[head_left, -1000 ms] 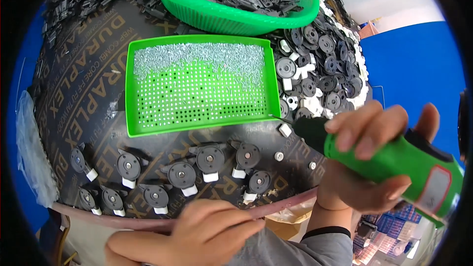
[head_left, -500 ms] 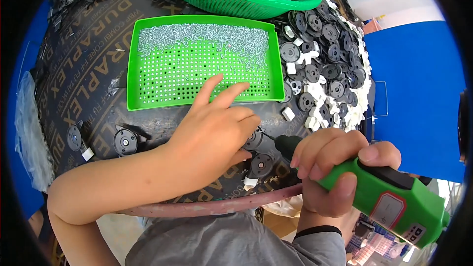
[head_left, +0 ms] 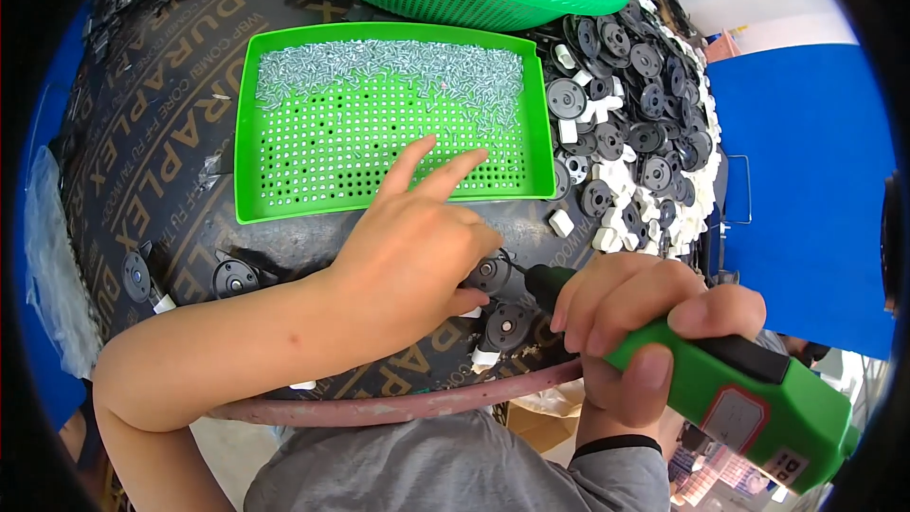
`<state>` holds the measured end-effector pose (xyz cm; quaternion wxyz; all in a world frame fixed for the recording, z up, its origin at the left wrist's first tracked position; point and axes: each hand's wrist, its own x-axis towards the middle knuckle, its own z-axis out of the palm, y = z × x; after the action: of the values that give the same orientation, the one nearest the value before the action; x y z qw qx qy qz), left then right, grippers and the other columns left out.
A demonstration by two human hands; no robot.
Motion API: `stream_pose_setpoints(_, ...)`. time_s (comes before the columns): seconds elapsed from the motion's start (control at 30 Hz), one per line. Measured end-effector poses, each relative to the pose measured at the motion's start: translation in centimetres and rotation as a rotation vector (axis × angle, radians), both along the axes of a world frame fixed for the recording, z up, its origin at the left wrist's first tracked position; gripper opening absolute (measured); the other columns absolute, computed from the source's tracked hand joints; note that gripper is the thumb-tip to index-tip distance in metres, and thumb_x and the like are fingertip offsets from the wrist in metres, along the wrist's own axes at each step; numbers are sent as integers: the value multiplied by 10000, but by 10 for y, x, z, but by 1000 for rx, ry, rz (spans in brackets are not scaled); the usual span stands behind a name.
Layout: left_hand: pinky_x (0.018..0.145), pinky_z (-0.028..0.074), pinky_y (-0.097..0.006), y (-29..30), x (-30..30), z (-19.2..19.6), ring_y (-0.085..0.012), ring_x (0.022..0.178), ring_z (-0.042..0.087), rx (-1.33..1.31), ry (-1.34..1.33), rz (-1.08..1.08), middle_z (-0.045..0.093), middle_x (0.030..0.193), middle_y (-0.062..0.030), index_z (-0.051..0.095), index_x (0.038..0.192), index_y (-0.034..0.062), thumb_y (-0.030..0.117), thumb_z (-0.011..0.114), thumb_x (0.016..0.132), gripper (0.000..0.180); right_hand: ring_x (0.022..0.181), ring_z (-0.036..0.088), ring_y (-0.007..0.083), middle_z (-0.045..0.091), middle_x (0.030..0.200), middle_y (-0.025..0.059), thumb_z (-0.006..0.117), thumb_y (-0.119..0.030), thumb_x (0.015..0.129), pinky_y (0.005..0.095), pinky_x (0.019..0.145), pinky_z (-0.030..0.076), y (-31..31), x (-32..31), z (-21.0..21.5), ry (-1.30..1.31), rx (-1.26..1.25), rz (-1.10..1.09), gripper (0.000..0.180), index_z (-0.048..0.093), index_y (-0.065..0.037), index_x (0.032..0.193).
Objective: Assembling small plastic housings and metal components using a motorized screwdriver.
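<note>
My right hand (head_left: 649,313) is wrapped around a green electric screwdriver (head_left: 749,398) with a black nose. Its thin dark bit (head_left: 514,264) points left, reaching a round black wheel-like part (head_left: 489,273) on the table. At that part, my left hand (head_left: 412,246) grips the edge between thumb and curled fingers. Its index and middle fingers stretch out over the near side of a green perforated tray (head_left: 248,147). Small silver screws (head_left: 389,62) lie heaped along the tray's far side. Just below the gripped part rests another black wheel part (head_left: 507,325) with a white block.
Two more wheel parts, one at the far left (head_left: 137,277) and another beside my forearm (head_left: 235,278), lie on the dark printed board. A heap of black wheels and white pieces (head_left: 654,137) spreads on the right. Behind the tray stands a green basket (head_left: 455,0) of black parts.
The screwdriver and my right hand have shifted slightly left and down. My left hand keeps nearly the same pose at the wheel part. The whole view has moved a little.
</note>
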<state>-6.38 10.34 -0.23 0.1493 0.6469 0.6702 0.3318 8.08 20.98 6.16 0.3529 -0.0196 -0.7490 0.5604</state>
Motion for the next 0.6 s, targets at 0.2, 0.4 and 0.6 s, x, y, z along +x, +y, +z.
stream_pose_setpoints(0.2, 1135, 234, -565, 2, -5, -1, -369, 1261, 494, 3, -17, -12, 685, 819, -116, 688, 786, 53, 192, 840, 635, 256, 480, 505, 198, 513, 624, 63, 682, -287, 927, 356, 456, 469, -2, -4, -3, -23, -6, -6, 351, 382, -143, 1037)
stream_pose_setpoints(0.4, 1101, 266, -535, 1, -1, 2, -365, 1250, 501, 19, -44, -14, 687, 819, -116, 685, 786, 48, 182, 840, 627, 259, 481, 493, 174, 488, 629, 48, 611, -223, 940, 310, 441, 461, 15, -7, 13, 21, 5, 25, 279, 399, -130, 1095)
stream_pose_setpoints(0.6, 1052, 289, -489, -4, 2, 1, -299, 1248, 494, -69, -46, 62, 709, 847, -66, 744, 971, 66, 250, 853, 607, 422, 486, 459, 159, 480, 660, 56, 541, -177, 944, 310, 437, 439, 46, -46, 0, 101, 102, -36, 267, 425, -115, 1176)
